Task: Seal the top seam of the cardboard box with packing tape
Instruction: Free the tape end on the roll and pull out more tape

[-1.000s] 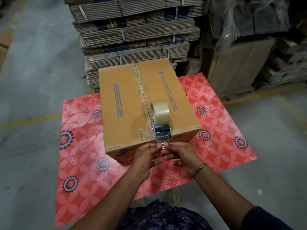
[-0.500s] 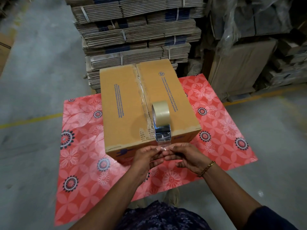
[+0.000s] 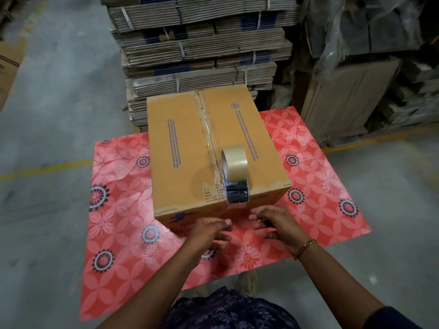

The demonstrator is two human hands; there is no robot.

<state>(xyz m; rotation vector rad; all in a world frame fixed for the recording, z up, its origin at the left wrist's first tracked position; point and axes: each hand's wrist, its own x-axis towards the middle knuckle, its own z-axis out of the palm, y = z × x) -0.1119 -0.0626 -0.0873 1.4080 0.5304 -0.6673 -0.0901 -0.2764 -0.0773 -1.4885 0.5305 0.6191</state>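
Glossy clear tape runs down the seam of the matte cardboard box [image 3: 213, 150] on the floral table [image 3: 118, 222], tape roll [image 3: 234, 162] standing upright near its front edge. Left hand [image 3: 209, 230] and right hand [image 3: 275, 222], fingers loosely curled, hold nothing I can make out; any film between them is too faint to tell.

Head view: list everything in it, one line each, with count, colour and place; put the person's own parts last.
cardboard box: one, tan with blue print, on the table, flaps closed.
tape roll: one, clear beige, upright on the box top near the front edge, by the seam.
table: one, red floral cover, under the box.
flattened cartons: many strapped bundles, brown, stacked behind the table.
wrapped cartons: several, brown, back right, partly under plastic.
floor: grey with yellow lines.
bracelet: one, gold, right wrist.
left hand: at the box's front face, fingers loose.
right hand: beside it, apart, fingers loose.
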